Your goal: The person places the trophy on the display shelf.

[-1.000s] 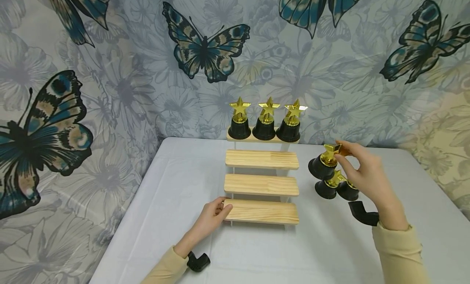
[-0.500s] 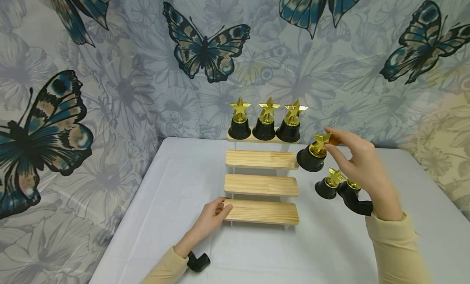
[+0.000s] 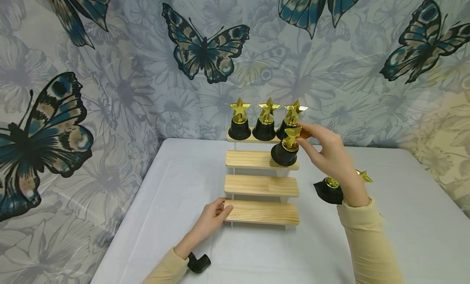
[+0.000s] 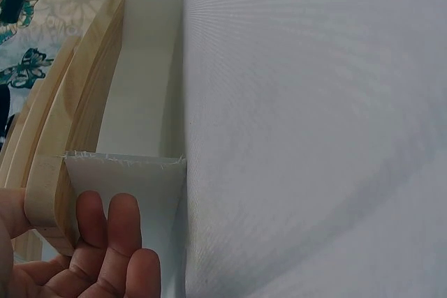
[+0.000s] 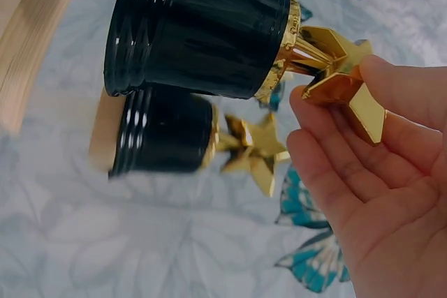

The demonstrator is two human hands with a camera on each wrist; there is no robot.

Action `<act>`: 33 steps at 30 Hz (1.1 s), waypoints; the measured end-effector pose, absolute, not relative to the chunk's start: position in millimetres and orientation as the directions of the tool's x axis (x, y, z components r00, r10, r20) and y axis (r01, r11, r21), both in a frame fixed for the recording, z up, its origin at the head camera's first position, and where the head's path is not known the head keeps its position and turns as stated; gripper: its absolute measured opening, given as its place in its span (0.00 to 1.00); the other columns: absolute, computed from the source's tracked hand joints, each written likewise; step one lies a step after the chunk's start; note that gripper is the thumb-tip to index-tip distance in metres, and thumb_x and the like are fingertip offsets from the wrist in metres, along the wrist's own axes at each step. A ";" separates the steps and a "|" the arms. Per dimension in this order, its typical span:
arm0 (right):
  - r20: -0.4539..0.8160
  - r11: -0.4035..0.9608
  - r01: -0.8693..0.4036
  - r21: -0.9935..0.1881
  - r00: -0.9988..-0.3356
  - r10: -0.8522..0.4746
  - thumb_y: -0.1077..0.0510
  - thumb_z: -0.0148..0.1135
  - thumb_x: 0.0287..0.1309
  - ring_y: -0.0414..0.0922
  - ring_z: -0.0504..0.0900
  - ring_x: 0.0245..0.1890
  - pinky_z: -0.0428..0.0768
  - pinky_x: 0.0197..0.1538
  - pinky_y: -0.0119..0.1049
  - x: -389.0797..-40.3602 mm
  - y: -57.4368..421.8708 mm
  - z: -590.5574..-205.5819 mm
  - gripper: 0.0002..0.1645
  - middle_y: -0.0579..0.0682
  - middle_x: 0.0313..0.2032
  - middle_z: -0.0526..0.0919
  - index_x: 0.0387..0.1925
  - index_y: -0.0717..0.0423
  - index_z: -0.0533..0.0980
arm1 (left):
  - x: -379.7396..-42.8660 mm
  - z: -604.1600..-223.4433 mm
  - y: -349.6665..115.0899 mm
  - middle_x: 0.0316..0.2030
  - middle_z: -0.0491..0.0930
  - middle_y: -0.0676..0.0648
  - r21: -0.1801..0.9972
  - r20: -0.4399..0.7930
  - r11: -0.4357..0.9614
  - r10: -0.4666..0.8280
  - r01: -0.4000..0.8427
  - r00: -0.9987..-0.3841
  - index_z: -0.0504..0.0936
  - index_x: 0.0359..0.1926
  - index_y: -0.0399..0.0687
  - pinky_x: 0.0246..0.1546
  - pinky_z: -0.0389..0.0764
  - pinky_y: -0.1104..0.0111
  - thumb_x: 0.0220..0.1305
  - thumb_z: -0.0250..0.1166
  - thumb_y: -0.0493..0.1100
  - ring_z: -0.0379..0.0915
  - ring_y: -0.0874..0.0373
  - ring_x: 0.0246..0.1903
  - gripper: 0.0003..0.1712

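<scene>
My right hand (image 3: 332, 157) pinches a gold star trophy (image 3: 284, 154) by a point of its star. The trophy's black base is tilted and overlaps the right end of the second-highest step (image 3: 251, 158) of a wooden display stand (image 3: 261, 185). In the right wrist view, thumb and fingers hold the gold star (image 5: 346, 82). My left hand (image 3: 209, 216) grips the left end of the lowest step (image 3: 262, 211), thumb on top and fingers (image 4: 124, 225) underneath. Three matching trophies stand on the top step, the right one (image 3: 292, 112) partly hidden behind the held one.
Two more trophies are on the white table (image 3: 176, 186) at right, one showing its gold neck (image 3: 332, 183), the other a star tip (image 3: 364, 176), mostly hidden by my right forearm. A butterfly-print wall covering (image 3: 205, 51) rises directly behind the stand.
My right hand has carried the trophy left and up from above the trophies on the table to the second-highest step. The left hand has kept its grip on the lowest step.
</scene>
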State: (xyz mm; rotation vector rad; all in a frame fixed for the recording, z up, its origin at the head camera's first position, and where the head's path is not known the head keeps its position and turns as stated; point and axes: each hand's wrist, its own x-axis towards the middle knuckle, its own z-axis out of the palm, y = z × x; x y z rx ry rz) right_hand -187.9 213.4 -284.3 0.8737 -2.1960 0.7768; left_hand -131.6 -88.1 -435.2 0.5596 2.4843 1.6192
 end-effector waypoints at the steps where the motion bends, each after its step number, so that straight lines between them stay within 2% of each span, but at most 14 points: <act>1: 0.730 0.596 -0.750 -0.287 -0.574 -0.370 0.75 0.64 0.49 0.45 0.76 0.37 0.69 0.45 0.27 -190.0 210.6 -284.5 0.28 0.53 0.36 0.80 0.55 0.65 0.73 | -134.0 -441.4 -88.5 0.16 0.61 0.53 0.907 0.098 0.350 0.370 0.236 -0.924 0.68 0.54 0.22 0.17 0.59 0.76 0.68 0.55 0.39 0.51 0.71 0.13 0.22; 6: 0.722 0.552 -0.778 -0.301 -0.564 -0.401 0.75 0.62 0.51 0.44 0.76 0.37 0.72 0.43 0.32 -199.1 195.4 -284.4 0.27 0.54 0.37 0.80 0.55 0.66 0.72 | -146.8 -474.0 -91.2 0.15 0.60 0.54 0.912 0.107 0.334 0.371 0.240 -0.922 0.69 0.56 0.27 0.16 0.58 0.75 0.68 0.56 0.46 0.50 0.71 0.12 0.26; 13: 0.710 0.506 -0.802 -0.318 -0.555 -0.434 0.73 0.62 0.52 0.45 0.78 0.37 0.73 0.41 0.32 -210.7 174.9 -286.1 0.24 0.54 0.37 0.80 0.53 0.68 0.73 | -139.0 -453.7 -89.2 0.15 0.60 0.53 0.899 0.106 0.360 0.373 0.249 -0.922 0.68 0.55 0.23 0.17 0.58 0.75 0.69 0.54 0.39 0.51 0.70 0.13 0.22; 19: 0.683 0.481 -0.808 -0.340 -0.564 -0.464 0.71 0.63 0.53 0.45 0.77 0.36 0.74 0.40 0.38 -217.7 160.4 -289.8 0.24 0.53 0.35 0.79 0.54 0.66 0.73 | -132.3 -431.3 -89.4 0.17 0.62 0.53 0.901 0.085 0.359 0.402 0.242 -0.912 0.68 0.54 0.22 0.19 0.61 0.76 0.69 0.53 0.37 0.54 0.68 0.15 0.21; 23: 0.672 0.455 -0.819 -0.351 -0.558 -0.487 0.70 0.62 0.54 0.45 0.77 0.36 0.75 0.39 0.41 -222.1 152.3 -292.4 0.24 0.53 0.36 0.79 0.54 0.66 0.72 | -131.6 -429.1 -89.7 0.17 0.64 0.52 0.901 0.091 0.357 0.402 0.247 -0.911 0.69 0.53 0.22 0.19 0.63 0.76 0.69 0.54 0.37 0.56 0.68 0.15 0.20; 33: 0.654 0.392 -0.837 -0.381 -0.544 -0.526 0.70 0.61 0.56 0.44 0.78 0.34 0.77 0.40 0.42 -232.0 133.1 -300.0 0.23 0.56 0.41 0.80 0.54 0.69 0.71 | -133.8 -435.3 -88.6 0.17 0.64 0.51 0.896 0.116 0.356 0.389 0.265 -0.914 0.70 0.52 0.22 0.18 0.62 0.75 0.68 0.54 0.36 0.56 0.68 0.15 0.19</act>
